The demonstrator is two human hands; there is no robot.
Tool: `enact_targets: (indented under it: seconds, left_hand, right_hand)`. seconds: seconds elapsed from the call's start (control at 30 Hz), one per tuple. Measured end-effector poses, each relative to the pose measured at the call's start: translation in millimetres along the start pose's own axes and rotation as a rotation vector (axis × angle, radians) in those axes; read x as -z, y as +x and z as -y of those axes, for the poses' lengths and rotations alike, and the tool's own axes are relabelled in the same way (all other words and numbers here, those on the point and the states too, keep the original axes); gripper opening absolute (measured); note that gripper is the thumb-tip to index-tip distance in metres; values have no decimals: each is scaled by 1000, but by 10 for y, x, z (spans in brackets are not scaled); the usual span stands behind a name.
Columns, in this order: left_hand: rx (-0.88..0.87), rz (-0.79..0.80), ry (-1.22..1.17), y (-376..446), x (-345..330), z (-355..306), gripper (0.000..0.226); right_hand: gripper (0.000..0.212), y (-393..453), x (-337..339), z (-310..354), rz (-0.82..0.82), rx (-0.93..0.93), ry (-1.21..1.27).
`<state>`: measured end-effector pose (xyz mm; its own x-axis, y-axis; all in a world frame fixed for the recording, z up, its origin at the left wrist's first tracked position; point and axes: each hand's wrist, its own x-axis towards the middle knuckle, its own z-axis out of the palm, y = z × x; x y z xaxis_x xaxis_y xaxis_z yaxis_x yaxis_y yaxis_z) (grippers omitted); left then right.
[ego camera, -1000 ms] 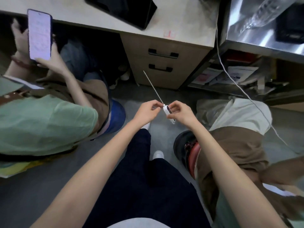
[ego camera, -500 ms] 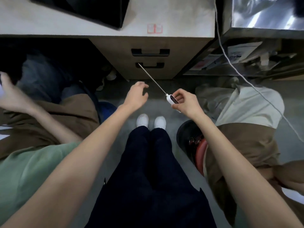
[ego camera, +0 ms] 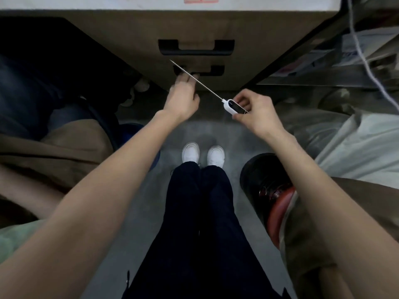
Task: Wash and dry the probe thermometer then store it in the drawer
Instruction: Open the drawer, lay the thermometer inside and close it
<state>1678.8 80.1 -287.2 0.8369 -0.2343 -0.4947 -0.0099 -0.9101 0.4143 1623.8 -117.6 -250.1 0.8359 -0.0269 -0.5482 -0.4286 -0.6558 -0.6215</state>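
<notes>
The right hand (ego camera: 257, 114) pinched the white body of the probe thermometer (ego camera: 234, 107), its needle slanting up and away toward the left hand (ego camera: 182, 97); a second earlier both hands had held the thermometer together, and the left had since let go and reached the lower drawer handle (ego camera: 199, 71), fingers at it, grip unclear; storing looked imminent; both drawers (ego camera: 248, 61) sat closed, contents hidden; beyond, the tabletop (ego camera: 86, 3) edge.
</notes>
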Motion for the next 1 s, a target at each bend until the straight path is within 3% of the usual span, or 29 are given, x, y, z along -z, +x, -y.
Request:
enact_targets:
  seconds: [0.2, 0.4, 0.57, 1.0]
  left_hand:
    - [65, 73, 80, 339, -246, 135, 68]
    - [51, -111, 172, 409, -369, 157, 69]
    - [75, -107, 211, 364, -404, 130, 78]
    - [121, -74, 252, 205, -484, 25, 75]
  right_hand:
    - [28, 239, -74, -103, 7, 39, -16]
    - [30, 316, -230, -163, 42, 74, -72]
    - [29, 303, -359, -83, 55, 86, -92]
    - [27, 38, -364, -25, 24, 119, -94]
